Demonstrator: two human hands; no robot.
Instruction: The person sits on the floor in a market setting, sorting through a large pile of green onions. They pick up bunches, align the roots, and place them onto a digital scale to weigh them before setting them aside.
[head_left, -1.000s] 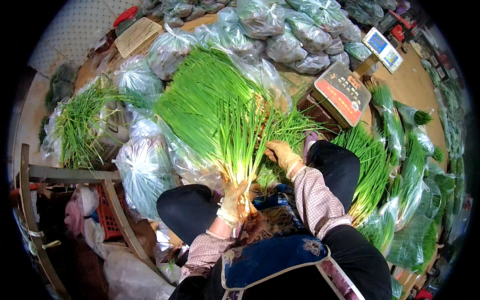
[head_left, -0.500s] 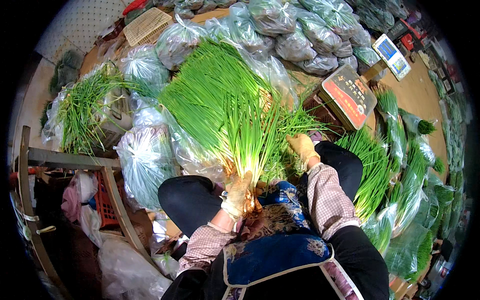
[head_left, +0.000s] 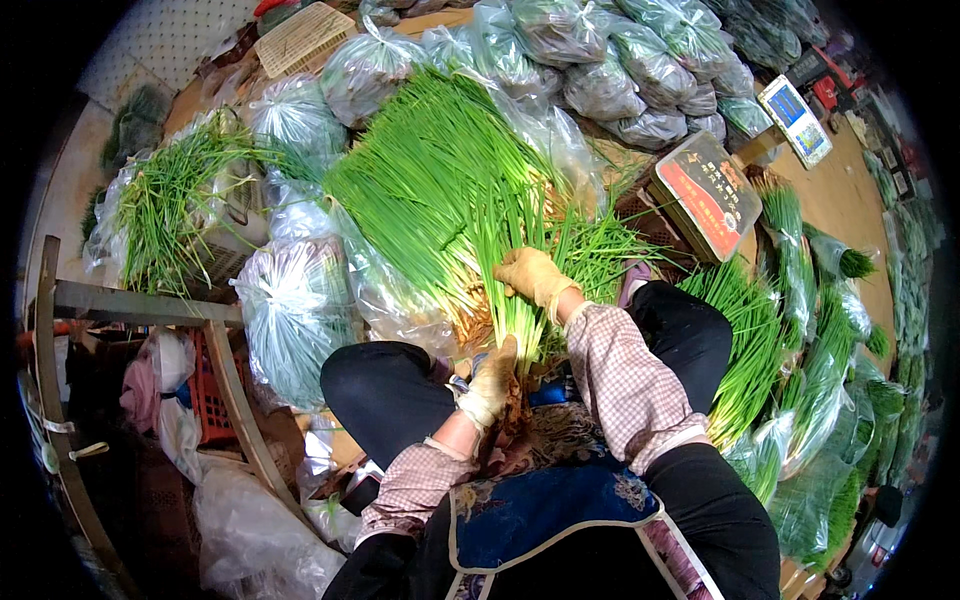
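My left hand (head_left: 490, 388), in a pale work glove, is closed round the root end of a bunch of garlic chives (head_left: 516, 325), just above my lap. Its leaves point away from me. Higher up the same bunch, my right hand (head_left: 538, 277), in a yellowish glove, has its fingers curled against the stems; its fingertips are partly hidden. Beyond both hands lies a large heap of chives (head_left: 420, 175) on clear plastic, with its leaf tips to the far left. Loose green leaves (head_left: 605, 250) lie to the right of the heap.
Tied plastic bags of greens (head_left: 295, 310) stand at left, with several more (head_left: 600, 85) at the back. A scale (head_left: 705, 195) with a display sits at far right. More chive bundles (head_left: 740, 350) lie by my right knee. A wooden frame (head_left: 150, 303) is at left.
My right hand has moved left from beside my knee onto the bunch's stems. My left hand keeps its hold near the roots. The view has shifted slightly.
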